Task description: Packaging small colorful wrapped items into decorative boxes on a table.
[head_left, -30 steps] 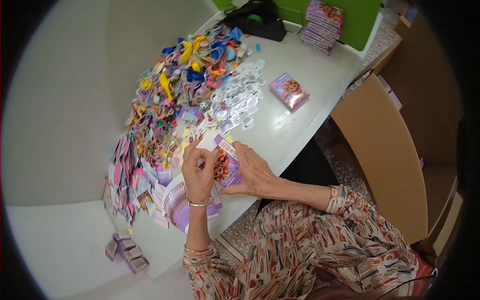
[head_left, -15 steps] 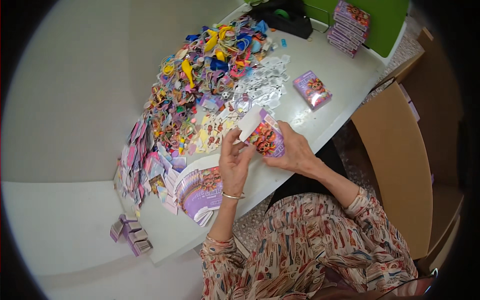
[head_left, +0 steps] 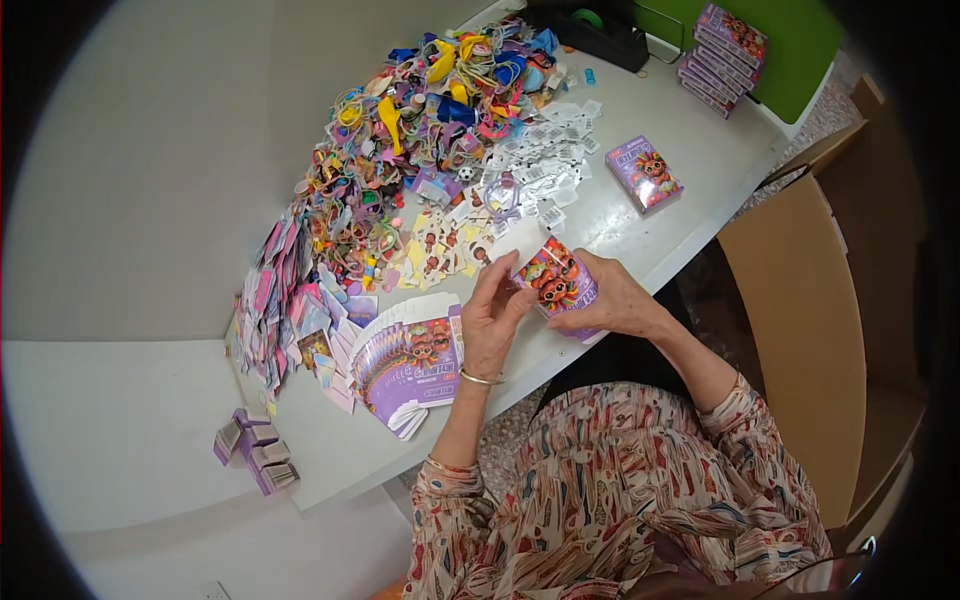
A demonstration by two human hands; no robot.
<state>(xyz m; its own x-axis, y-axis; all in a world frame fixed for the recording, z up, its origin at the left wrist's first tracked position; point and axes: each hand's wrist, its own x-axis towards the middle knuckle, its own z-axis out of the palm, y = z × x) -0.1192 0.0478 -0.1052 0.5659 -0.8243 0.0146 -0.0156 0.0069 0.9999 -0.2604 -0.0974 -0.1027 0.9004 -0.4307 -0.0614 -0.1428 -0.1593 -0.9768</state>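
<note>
Carton [head_left: 564, 282] — glossy purple card, white flap [head_left: 526, 238] | left grip [head_left: 490, 328], right grip [head_left: 622, 302] — both clamped on it

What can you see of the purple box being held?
The purple box looks like thin card, with bright reddish cartoon figures on its face. A white flap sticks out at its upper left end. It is held at a slant over the near part of the table. The right grip holds its right side; the left grip is at its left edge, contact unclear.
</note>
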